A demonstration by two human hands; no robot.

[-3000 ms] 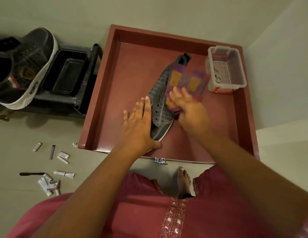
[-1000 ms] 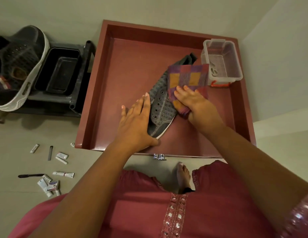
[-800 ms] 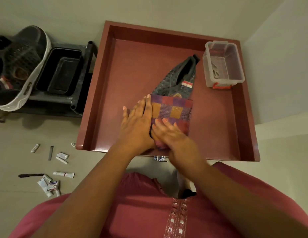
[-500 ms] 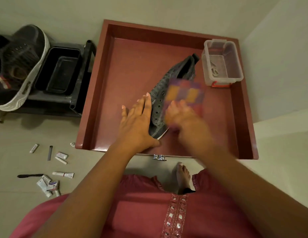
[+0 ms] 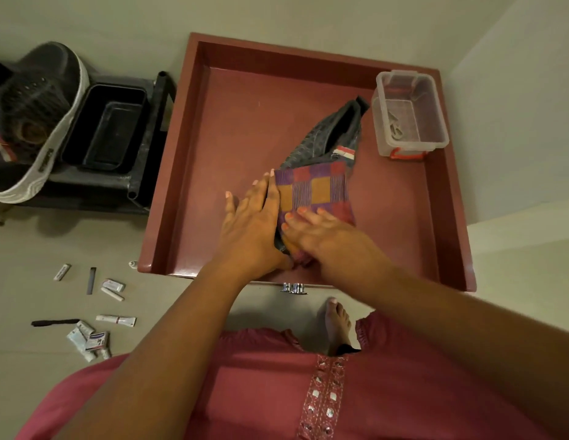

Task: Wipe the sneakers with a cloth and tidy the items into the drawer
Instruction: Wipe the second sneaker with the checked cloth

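A grey sneaker (image 5: 329, 136) lies diagonally in the open red drawer (image 5: 232, 122), heel toward the back right. A checked purple, orange and red cloth (image 5: 315, 188) covers its toe half. My right hand (image 5: 324, 233) presses flat on the near part of the cloth, fingers straight. My left hand (image 5: 251, 223) lies flat against the sneaker's left side, fingers straight, steadying it. The sneaker's toe is hidden under the cloth and hands. A second grey sneaker with a white sole (image 5: 38, 119) rests on a rack at the far left.
A clear plastic box (image 5: 408, 112) with a red latch stands in the drawer's back right corner. A black tray (image 5: 108, 131) sits on the dark rack left of the drawer. Several small tubes and sticks (image 5: 96, 315) lie on the floor. My bare foot (image 5: 337, 322) is by the drawer handle (image 5: 294, 287).
My right hand has slid the cloth back from the sneaker's middle down to its toe end. The left hand has stayed in place against the shoe.
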